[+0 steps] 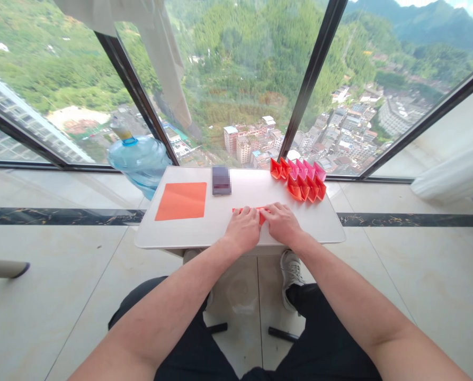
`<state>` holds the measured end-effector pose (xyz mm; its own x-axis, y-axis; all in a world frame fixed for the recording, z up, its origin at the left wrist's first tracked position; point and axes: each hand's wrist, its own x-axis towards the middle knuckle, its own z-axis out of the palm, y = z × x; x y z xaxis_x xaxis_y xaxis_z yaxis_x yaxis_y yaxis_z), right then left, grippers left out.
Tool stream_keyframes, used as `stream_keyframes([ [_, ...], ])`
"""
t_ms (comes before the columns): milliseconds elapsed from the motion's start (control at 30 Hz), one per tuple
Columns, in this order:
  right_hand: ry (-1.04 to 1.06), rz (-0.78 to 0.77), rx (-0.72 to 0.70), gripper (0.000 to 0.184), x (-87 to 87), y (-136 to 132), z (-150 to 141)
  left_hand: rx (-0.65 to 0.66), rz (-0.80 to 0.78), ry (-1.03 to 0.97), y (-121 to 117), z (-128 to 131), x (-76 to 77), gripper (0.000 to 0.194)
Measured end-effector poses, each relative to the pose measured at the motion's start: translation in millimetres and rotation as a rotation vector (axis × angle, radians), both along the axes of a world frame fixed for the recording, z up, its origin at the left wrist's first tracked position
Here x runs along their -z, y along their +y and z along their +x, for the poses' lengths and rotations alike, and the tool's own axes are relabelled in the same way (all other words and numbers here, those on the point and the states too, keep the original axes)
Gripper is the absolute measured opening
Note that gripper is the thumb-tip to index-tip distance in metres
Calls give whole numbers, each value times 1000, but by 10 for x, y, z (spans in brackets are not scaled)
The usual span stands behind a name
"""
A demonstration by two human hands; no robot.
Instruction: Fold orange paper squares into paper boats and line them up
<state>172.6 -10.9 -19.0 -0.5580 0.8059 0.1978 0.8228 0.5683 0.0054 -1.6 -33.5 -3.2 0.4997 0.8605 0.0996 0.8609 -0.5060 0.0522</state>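
Both my hands rest on a small white table (204, 233), pressing down on a folded strip of red paper (238, 210). My left hand (243, 228) covers the strip's left-middle part with fingers curled over it. My right hand (280, 222) presses the right end, fingers bent and close together. Only slivers of the red paper show past and between the knuckles. A flat orange paper square (181, 200) lies to the left. Several folded red and pink paper pieces (301, 179) stand in rows at the table's back right.
A dark phone (221, 180) lies at the table's back middle. A large blue water bottle (140, 159) stands on the floor behind the left corner. Full-height windows with dark frames close off the far side. My legs and a shoe (291, 270) are under the table.
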Motion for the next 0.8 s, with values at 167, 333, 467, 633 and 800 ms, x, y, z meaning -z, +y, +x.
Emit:
stream_keyframes([
  [167,-31,-74,52,28,-38,-60,-106,-50,3,0,-108,72,47,41],
  [333,-55,-87,73,24,-84,-77,-133,-98,-12,28,-217,162,68,53],
  [467,-62,-91,78,23,-95,-79,-142,-176,-38,13,-259,187,46,60],
  [633,-62,-93,79,32,-81,-72,-140,-191,-53,2,-265,166,45,62],
  [800,-81,-101,73,41,-87,-72,-136,-189,-52,-7,-257,159,53,63],
])
